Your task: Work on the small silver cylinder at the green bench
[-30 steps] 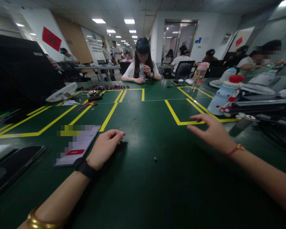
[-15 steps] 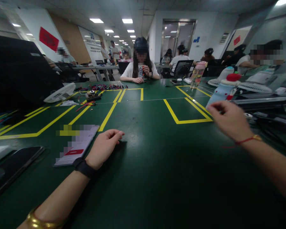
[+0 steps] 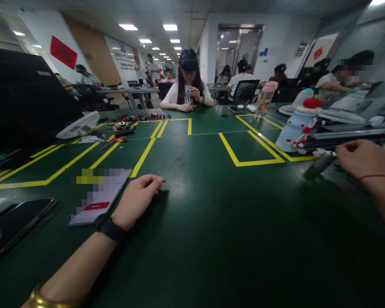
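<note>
My left hand point(image 3: 140, 194) rests on the green table point(image 3: 211, 222) just right of a lit phone point(image 3: 107, 199), its fingers curled in and the thumb against them; nothing shows in it. On the right, my right hand point(image 3: 362, 159) hovers with bent fingers drawn together, and no object shows in it. Its fingertips are beside the upper end of a dark grey cylinder point(image 3: 319, 166); whether they touch is unclear. Behind the cylinder stands a light blue bottle point(image 3: 291, 130) with a red top.
Yellow tape point(image 3: 259, 163) marks outlines on the table. Wires and small parts point(image 3: 141, 116) lie at the far left, near a white fan point(image 3: 80, 125). A black phone point(image 3: 22, 226) is at the near left. A person point(image 3: 188, 81) sits opposite, behind a clear pink-lidded bottle point(image 3: 265, 100).
My right hand has moved right, uncovering the grey cylinder and the lower part of the blue bottle. My left hand has barely moved. The view has shifted slightly.
</note>
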A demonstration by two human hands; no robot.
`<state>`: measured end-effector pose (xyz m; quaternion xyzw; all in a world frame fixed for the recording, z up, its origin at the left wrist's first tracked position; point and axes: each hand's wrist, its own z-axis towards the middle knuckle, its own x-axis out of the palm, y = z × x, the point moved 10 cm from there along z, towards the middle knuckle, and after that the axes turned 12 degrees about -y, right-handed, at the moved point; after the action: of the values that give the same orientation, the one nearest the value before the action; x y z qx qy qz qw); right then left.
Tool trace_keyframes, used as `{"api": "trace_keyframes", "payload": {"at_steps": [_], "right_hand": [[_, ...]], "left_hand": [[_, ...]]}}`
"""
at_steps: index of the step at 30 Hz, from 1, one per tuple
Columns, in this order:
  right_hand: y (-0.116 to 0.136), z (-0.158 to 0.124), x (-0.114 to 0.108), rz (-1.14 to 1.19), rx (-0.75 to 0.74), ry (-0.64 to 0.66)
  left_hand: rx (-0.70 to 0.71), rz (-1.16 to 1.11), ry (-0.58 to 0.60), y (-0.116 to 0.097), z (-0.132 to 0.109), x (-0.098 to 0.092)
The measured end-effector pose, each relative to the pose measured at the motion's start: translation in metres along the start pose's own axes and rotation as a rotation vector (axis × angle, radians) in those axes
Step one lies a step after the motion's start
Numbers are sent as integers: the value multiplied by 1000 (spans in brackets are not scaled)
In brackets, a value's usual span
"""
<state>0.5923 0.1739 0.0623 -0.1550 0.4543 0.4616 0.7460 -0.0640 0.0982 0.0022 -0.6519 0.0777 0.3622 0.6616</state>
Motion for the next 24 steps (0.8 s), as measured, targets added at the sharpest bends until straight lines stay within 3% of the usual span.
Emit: {"api": "trace_keyframes", "payload": {"at_steps": [9,18,24], "right_hand": [[3,0,5,80,-10,59],[-14,-7,6,246,245,20],[-6,-20,15,455,367,186]], "left_hand": [[12,-4,-7,0,-1,-2],[14,2,-15,-5,-2,-3],[12,-7,-20,-4,-1,-3]]}}
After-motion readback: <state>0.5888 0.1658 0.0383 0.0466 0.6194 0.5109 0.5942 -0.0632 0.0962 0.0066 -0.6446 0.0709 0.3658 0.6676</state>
